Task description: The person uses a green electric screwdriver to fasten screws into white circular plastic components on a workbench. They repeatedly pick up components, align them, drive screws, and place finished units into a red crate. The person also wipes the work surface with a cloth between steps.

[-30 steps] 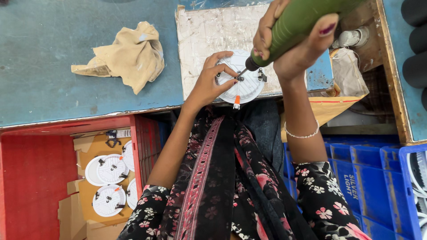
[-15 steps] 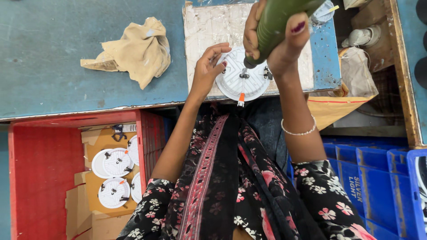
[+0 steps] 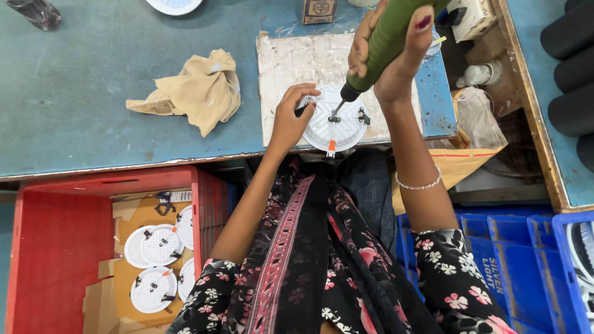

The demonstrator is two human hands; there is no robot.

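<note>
the blue table (image 3: 93,80) carries everything, and the work sits at its near edge on a scuffed white board (image 3: 297,68). down at my left a red crate (image 3: 55,247) holds more white discs (image 3: 158,245) on cardboard; blue bins (image 3: 513,260) stand at my right. a tan cloth (image 3: 192,93) lies left of the board, apart from it. my right hand (image 3: 396,55) is clenched around the green power screwdriver (image 3: 390,40), its bit down on the middle bracket of the round white light fitting (image 3: 337,124). my left hand (image 3: 291,117) grips the fitting's left rim, fingers curled over it.

to do this well i'd keep the driver upright over the screw and press straight down, with the left hand stopping the disc from turning. the fitting overhangs the near edge slightly, so i judge hard pressure could tip it toward my lap. open room lies to the left past the cloth; the right is crowded by a wooden frame (image 3: 526,93).
</note>
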